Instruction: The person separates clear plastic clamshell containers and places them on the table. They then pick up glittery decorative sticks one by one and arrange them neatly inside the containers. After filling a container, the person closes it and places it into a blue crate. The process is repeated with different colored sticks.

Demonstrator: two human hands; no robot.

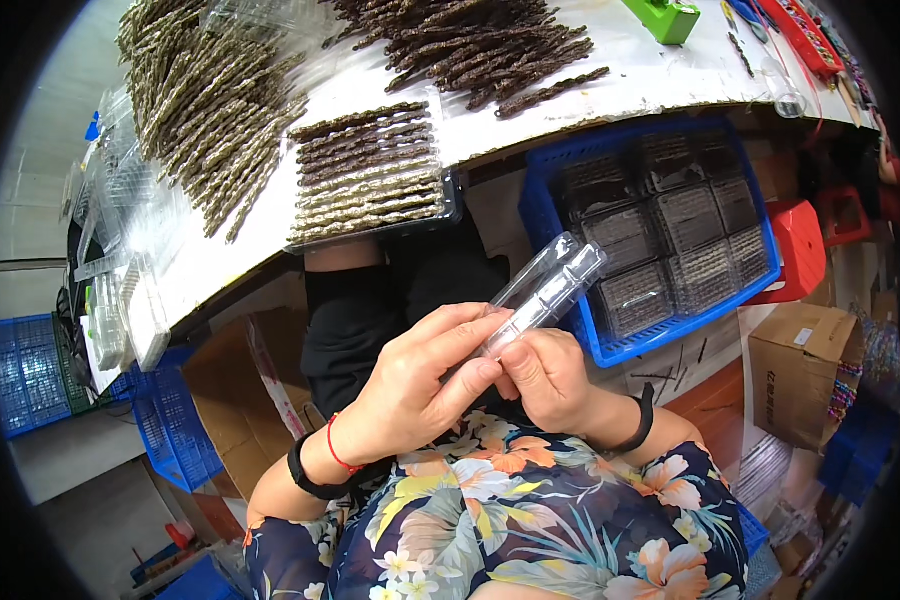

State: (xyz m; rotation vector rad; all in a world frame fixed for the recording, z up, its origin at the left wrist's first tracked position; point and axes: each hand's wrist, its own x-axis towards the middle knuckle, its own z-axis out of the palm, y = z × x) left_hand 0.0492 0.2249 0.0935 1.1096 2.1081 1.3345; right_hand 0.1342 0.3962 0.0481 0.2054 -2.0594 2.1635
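Above my lap, both hands grip a clear plastic piece, narrow and ribbed, tilted up to the right. Its lower end is hidden by my fingers. My left hand has fingers and thumb on it from the left, and my right hand pinches it from the right. Ahead on the table's front edge lies a clear tray holding a row of twisted strands, dark brown ones at the back and pale gold ones at the front.
Loose gold strands and dark strands are heaped on the white table. Right of my legs, a blue crate holds several filled packs. A red stool and cardboard box stand beyond. Clear packaging crowds the left.
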